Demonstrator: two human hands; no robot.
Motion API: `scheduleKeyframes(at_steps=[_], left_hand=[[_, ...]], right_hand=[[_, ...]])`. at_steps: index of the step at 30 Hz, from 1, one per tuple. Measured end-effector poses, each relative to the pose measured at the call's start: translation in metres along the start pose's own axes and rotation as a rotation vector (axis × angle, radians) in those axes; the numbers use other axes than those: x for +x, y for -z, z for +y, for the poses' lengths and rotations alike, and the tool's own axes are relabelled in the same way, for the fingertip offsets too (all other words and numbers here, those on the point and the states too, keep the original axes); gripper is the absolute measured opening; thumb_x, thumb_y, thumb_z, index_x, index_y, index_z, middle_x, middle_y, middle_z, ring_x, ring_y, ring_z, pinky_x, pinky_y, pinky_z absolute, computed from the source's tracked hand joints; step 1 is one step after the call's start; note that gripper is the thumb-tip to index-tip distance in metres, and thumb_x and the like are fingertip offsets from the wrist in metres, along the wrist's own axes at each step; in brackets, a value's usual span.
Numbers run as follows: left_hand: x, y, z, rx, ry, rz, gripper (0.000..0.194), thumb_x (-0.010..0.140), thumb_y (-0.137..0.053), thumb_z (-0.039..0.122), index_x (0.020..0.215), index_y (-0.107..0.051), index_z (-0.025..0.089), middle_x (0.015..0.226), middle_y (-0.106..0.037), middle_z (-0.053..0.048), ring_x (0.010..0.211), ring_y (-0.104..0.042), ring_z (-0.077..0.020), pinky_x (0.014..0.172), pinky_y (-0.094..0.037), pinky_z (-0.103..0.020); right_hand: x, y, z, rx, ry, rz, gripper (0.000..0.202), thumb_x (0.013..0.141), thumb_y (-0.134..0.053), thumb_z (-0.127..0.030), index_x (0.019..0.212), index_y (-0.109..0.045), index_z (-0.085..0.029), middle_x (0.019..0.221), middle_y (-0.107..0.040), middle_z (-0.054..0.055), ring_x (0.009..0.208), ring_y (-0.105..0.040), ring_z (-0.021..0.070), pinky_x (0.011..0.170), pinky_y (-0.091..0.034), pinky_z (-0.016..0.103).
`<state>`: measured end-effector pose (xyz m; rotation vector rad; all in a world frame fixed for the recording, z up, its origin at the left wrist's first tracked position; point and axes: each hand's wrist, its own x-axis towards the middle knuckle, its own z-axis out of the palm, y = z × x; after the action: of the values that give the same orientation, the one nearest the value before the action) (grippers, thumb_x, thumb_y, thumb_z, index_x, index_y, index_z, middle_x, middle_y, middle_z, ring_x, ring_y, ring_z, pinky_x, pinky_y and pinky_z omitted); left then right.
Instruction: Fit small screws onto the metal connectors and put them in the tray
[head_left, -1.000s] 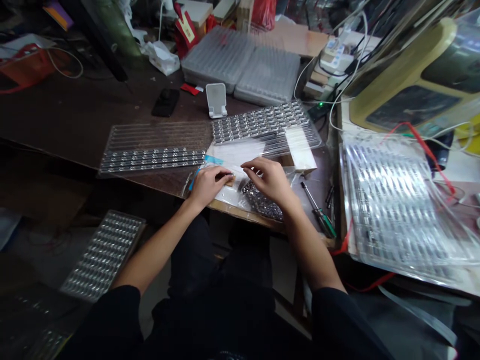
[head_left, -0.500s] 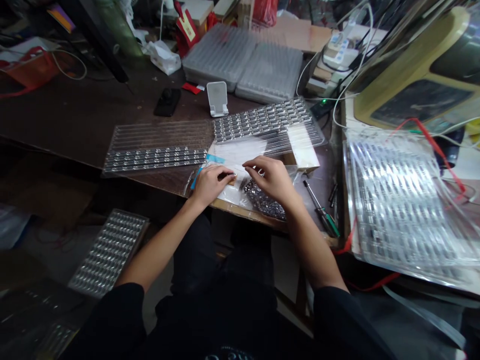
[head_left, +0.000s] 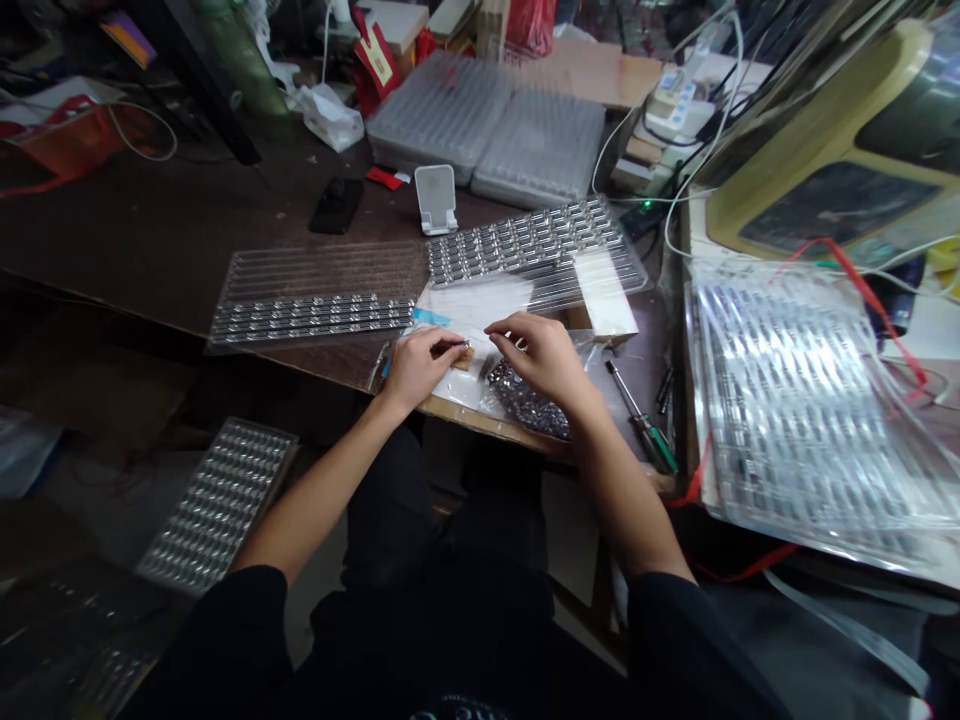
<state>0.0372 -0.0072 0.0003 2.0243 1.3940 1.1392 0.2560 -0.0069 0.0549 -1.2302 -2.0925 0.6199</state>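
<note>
My left hand [head_left: 417,368] is closed at the table's front edge, thumb and fingers pinching a small shiny metal part [head_left: 467,345]. Just under its fingertips lies a small tan block [head_left: 463,360]. Across a short gap, my right hand [head_left: 546,358] has its thumb and forefinger drawn close together; whatever may be between them is too small to make out. Below that hand sits a clear plastic bag of many small metal parts [head_left: 529,400], partly covered by the hand and wrist. White sheeting [head_left: 480,300] is spread beneath and behind both hands.
Behind my hands lie two clear ribbed trays, one partly filled [head_left: 315,315] and another with rows of metal parts [head_left: 525,240]. A white box [head_left: 606,295] and a green-handled screwdriver [head_left: 643,420] are at right. Stacked trays [head_left: 810,400] stand farther right; a filled tray [head_left: 221,505] sits low left.
My left fingers have shifted slightly, and the metal part and tan block show a little more clearly. My right hand stays nearly still.
</note>
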Motion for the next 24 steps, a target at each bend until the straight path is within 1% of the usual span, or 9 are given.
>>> scheduleKeyframes(at_steps=[4, 8, 15, 21, 24], left_hand=[[0.0005, -0.0003, -0.0002, 0.024, 0.016, -0.020, 0.005, 0.087, -0.078, 0.024, 0.091, -0.080, 0.022, 0.092, -0.080, -0.005, 0.086, -0.074, -0.0211, 0.079, -0.054, -0.031], [0.0006, -0.0011, 0.0000, 0.032, 0.009, -0.038, 0.005, 0.087, -0.079, 0.025, 0.090, -0.079, 0.021, 0.092, -0.080, -0.005, 0.086, -0.073, -0.0217, 0.080, -0.054, -0.033], [-0.0004, -0.0008, -0.0022, 0.041, -0.002, 0.009, 0.004, 0.087, -0.079, 0.022, 0.091, -0.079, 0.021, 0.092, -0.079, -0.005, 0.086, -0.073, -0.0214, 0.080, -0.054, -0.032], [-0.0002, -0.0016, -0.0032, 0.030, 0.004, -0.024, 0.006, 0.087, -0.079, 0.024, 0.093, -0.080, 0.022, 0.092, -0.079, -0.004, 0.085, -0.074, -0.0213, 0.079, -0.055, -0.032], [0.0002, -0.0021, -0.0033, 0.047, 0.006, -0.021, 0.006, 0.087, -0.079, 0.022, 0.093, -0.079, 0.022, 0.093, -0.079, -0.004, 0.087, -0.073, -0.0214, 0.080, -0.055, -0.033]], right_hand=[[0.0000, 0.0001, -0.0002, 0.000, -0.003, -0.006, 0.022, 0.098, -0.059, -0.023, 0.103, -0.080, -0.019, 0.102, -0.080, 0.008, 0.086, -0.072, 0.0209, 0.074, -0.049, 0.030], [-0.0001, 0.0005, -0.0005, 0.000, -0.014, -0.011, 0.022, 0.098, -0.059, -0.023, 0.103, -0.080, -0.019, 0.103, -0.080, 0.008, 0.087, -0.072, 0.0208, 0.074, -0.050, 0.030], [-0.0001, 0.0004, -0.0011, -0.008, -0.007, -0.009, 0.021, 0.098, -0.059, -0.023, 0.102, -0.080, -0.018, 0.102, -0.080, 0.009, 0.086, -0.072, 0.0211, 0.074, -0.049, 0.030], [0.0002, -0.0005, 0.0002, -0.003, -0.009, -0.012, 0.021, 0.098, -0.060, -0.024, 0.102, -0.080, -0.019, 0.102, -0.080, 0.008, 0.086, -0.072, 0.0212, 0.074, -0.049, 0.031], [-0.0003, -0.0004, -0.0004, -0.001, -0.016, -0.017, 0.022, 0.099, -0.059, -0.025, 0.103, -0.080, -0.019, 0.102, -0.080, 0.008, 0.087, -0.072, 0.0210, 0.075, -0.049, 0.031]])
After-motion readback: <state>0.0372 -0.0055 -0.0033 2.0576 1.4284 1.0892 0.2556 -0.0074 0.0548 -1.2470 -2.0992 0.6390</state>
